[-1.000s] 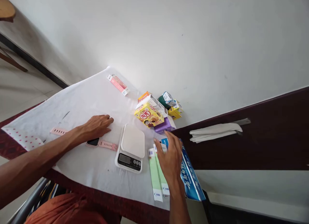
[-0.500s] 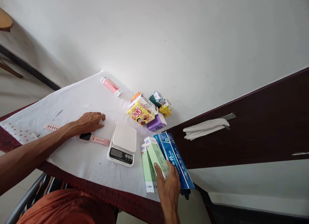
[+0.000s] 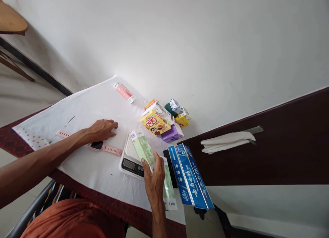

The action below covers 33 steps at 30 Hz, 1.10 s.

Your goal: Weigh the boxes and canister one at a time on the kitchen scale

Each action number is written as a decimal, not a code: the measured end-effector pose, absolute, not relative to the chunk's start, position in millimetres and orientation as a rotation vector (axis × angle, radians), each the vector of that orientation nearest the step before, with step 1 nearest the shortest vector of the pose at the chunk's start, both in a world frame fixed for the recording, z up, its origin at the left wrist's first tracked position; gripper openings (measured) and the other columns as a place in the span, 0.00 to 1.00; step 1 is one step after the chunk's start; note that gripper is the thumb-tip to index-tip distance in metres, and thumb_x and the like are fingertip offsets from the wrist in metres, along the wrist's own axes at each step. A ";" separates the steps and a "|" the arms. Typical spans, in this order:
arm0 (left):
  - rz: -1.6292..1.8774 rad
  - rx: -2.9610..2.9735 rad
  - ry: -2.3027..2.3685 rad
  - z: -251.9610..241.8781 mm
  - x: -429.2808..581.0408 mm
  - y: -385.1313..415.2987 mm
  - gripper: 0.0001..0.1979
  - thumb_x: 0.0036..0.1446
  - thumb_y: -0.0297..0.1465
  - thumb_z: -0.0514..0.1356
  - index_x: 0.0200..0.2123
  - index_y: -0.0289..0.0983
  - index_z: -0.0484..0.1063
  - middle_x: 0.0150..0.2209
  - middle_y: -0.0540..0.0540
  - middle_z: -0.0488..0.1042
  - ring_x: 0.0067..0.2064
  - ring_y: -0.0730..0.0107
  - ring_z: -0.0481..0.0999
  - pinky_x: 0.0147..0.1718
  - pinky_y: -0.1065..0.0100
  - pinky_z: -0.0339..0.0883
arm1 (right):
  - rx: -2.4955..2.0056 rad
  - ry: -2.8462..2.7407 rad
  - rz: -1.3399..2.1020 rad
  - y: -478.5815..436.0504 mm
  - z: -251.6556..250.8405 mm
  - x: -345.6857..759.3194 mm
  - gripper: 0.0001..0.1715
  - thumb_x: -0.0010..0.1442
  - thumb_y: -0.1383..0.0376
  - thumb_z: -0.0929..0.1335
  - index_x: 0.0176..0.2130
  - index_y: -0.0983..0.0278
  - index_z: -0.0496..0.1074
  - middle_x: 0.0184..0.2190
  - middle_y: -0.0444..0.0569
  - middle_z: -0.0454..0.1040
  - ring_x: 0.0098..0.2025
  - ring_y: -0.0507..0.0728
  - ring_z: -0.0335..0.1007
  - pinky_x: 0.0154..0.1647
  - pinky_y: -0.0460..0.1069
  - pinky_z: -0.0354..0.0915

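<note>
My right hand (image 3: 154,178) grips the near end of a long pale green box (image 3: 142,147) and holds it over the white kitchen scale (image 3: 130,161). A second green box (image 3: 168,186) lies flat on the cloth under that hand. My left hand (image 3: 101,129) rests flat on the white cloth, fingers stretched out, just beyond a pink smartwatch (image 3: 102,147). Two blue boxes (image 3: 189,178) lie side by side to the right of my right hand.
A heap of small cartons, one of them yellow (image 3: 155,122), sits at the back by the wall. A pink box (image 3: 124,91) lies farther left. A dark wooden panel (image 3: 269,149) with folded white cloth (image 3: 227,139) bounds the right. The table edge (image 3: 102,205) is near my lap.
My right hand has picked one green box up from beside the blue boxes and carried it left, over the scale. My left hand has stayed put.
</note>
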State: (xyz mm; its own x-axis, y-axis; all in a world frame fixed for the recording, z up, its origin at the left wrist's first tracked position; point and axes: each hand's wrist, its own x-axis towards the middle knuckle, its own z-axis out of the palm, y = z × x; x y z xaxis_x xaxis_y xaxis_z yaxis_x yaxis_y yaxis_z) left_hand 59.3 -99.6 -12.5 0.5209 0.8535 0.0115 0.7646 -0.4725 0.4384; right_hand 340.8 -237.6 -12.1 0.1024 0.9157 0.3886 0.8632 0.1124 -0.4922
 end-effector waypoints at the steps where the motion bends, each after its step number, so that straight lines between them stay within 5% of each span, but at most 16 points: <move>1: 0.318 2.395 1.331 -13.9 59.5 -99.0 0.14 0.66 0.34 0.55 0.52 0.37 0.70 0.50 0.41 0.77 0.41 0.59 0.78 0.38 0.62 0.65 | -1.747 -1.750 0.122 -237.4 -12.1 341.7 0.33 0.69 0.47 0.65 0.64 0.63 0.63 0.57 0.60 0.71 0.59 0.66 0.68 0.58 0.62 0.67; 8: 0.330 2.403 1.320 -18.9 59.9 -97.9 0.14 0.66 0.34 0.55 0.53 0.37 0.70 0.50 0.40 0.77 0.43 0.57 0.79 0.38 0.63 0.65 | -1.831 -1.756 0.160 -238.1 8.9 355.2 0.45 0.62 0.41 0.69 0.67 0.63 0.61 0.59 0.61 0.69 0.62 0.69 0.65 0.62 0.65 0.64; 33: 0.312 2.427 1.348 -21.7 62.0 -101.4 0.11 0.67 0.32 0.56 0.51 0.37 0.70 0.47 0.40 0.76 0.46 0.56 0.78 0.38 0.62 0.66 | -1.720 -1.774 0.161 -200.7 27.8 322.2 0.36 0.63 0.44 0.68 0.60 0.64 0.69 0.56 0.60 0.75 0.60 0.68 0.69 0.58 0.62 0.66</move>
State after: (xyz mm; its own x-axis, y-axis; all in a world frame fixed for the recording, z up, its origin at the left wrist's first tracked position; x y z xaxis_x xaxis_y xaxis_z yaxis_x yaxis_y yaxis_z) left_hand 62.0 -101.4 -21.7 0.5240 0.8514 0.0235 0.7752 -0.4882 0.4010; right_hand 322.2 -200.7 27.8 0.0755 0.9292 0.3618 0.8487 0.1306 -0.5125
